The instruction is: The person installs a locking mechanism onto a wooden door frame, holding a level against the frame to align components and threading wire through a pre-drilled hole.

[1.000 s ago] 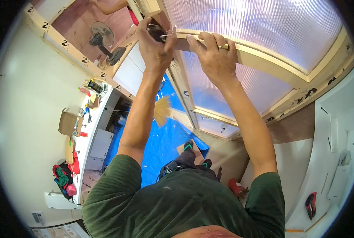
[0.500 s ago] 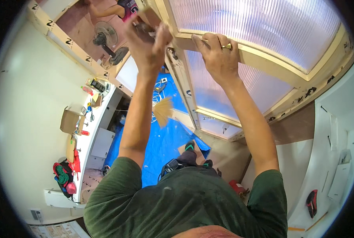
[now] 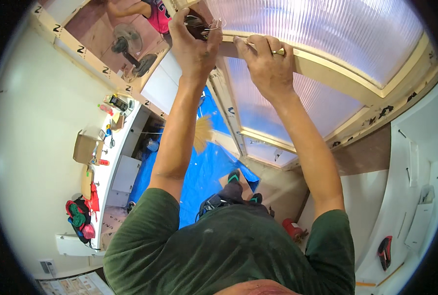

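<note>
My left hand (image 3: 194, 51) is raised at the top, its fingers and thumb curled around a dark brown object (image 3: 197, 23) with shiny bits. Thin pale wires or strands show at its right side; I cannot make out its kind. To the right of it, my right hand (image 3: 267, 69) is closed over a pale wooden strip (image 3: 327, 67) along the cross rail of a wooden frame. Its thumb and fingertips press at the strip's left end, and something small and brass-coloured shows at the fingers. Ribbed translucent panels (image 3: 317, 34) fill the frame above and below the rail.
A white counter (image 3: 123, 147) at left holds a cardboard box (image 3: 84, 147), scissors and a bag. A fan (image 3: 128, 46) stands beyond a wooden frame, near another person (image 3: 157, 17). Blue sheeting (image 3: 199, 177) covers the floor beside a broom head (image 3: 203, 132). A red cylinder (image 3: 292, 228) stands lower right.
My left hand, blurred before, has moved slightly right and now shows sharply with the brown object. My right hand stays at the strip. The other person has shifted a little.
</note>
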A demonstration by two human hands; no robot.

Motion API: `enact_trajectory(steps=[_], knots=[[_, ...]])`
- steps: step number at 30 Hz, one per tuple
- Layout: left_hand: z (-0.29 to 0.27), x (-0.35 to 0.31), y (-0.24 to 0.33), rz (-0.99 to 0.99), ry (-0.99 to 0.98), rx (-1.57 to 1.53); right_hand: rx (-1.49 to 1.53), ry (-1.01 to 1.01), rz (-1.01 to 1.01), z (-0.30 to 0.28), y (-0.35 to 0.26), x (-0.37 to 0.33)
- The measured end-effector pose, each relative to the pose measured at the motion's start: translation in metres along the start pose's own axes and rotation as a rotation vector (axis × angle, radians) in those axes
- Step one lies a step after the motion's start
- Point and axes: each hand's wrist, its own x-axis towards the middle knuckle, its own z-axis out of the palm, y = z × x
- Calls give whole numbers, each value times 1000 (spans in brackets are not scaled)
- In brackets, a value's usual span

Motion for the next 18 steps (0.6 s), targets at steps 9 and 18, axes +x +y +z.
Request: enact_trajectory(steps=[9, 18], knots=[[2, -38, 0, -111, 15, -19, -14, -20, 14, -3, -1, 4], [-20, -83, 12, -431, 73, -224, -5, -25, -18, -4, 2, 2]])
